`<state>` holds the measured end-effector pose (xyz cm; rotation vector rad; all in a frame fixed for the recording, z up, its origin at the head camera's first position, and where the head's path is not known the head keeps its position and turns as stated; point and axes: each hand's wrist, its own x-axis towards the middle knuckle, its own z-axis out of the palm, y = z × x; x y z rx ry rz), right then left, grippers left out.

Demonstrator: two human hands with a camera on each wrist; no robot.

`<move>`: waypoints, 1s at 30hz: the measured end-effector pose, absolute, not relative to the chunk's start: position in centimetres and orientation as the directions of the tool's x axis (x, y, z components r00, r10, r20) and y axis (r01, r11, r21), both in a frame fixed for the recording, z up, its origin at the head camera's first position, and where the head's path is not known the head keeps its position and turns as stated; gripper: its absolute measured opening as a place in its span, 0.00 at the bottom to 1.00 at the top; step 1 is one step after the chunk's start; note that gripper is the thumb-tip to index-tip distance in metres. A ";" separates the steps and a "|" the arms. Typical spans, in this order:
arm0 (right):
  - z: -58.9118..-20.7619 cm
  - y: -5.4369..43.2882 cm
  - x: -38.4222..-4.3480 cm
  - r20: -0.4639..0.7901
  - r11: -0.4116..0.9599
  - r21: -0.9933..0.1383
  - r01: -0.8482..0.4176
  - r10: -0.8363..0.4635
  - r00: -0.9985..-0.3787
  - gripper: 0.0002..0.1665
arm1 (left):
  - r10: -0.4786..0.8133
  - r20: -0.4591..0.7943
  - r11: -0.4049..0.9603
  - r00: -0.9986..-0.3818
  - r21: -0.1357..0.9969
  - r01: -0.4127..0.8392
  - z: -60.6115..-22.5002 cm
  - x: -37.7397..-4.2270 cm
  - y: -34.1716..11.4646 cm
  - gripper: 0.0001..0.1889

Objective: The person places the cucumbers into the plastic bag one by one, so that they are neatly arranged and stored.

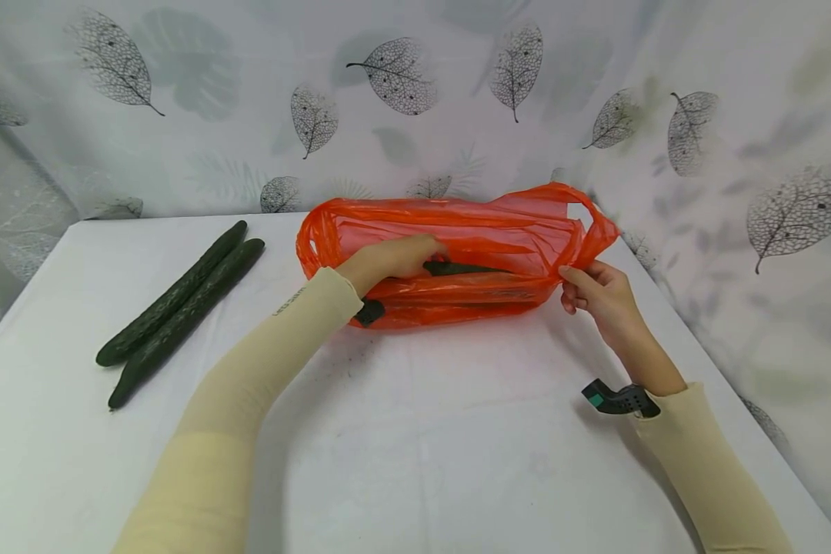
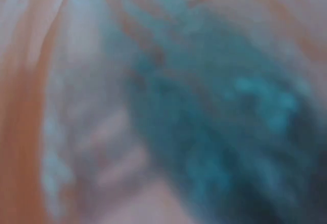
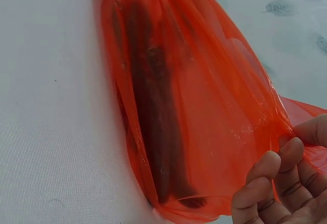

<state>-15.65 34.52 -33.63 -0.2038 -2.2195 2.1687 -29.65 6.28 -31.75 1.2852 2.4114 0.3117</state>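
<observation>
A red plastic bag (image 1: 457,223) lies on its side with its mouth spread toward me. My left hand (image 1: 405,255) reaches into that mouth and grips a dark green cucumber (image 1: 460,268), whose right end lies inside. The left wrist view is blurred, with a dark greenish shape and orange strips of plastic. At the bag's right end, my right hand (image 1: 605,296) pinches the edge between thumb and fingers. Through the plastic in the right wrist view, long dark cucumbers (image 3: 156,117) show; how many cannot be told.
Two more cucumbers (image 1: 180,308) lie side by side, slanting, on the left of the white table (image 1: 457,446). A leaf-patterned cloth (image 1: 235,100) hangs behind the table and along its right side.
</observation>
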 end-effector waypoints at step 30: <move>-34.1 34.8 -15.8 -0.120 -0.004 -0.993 0.120 0.109 -0.987 0.10 | 0.777 -0.195 0.619 -0.599 0.411 0.669 -30.4 -28.2 1.2 0.19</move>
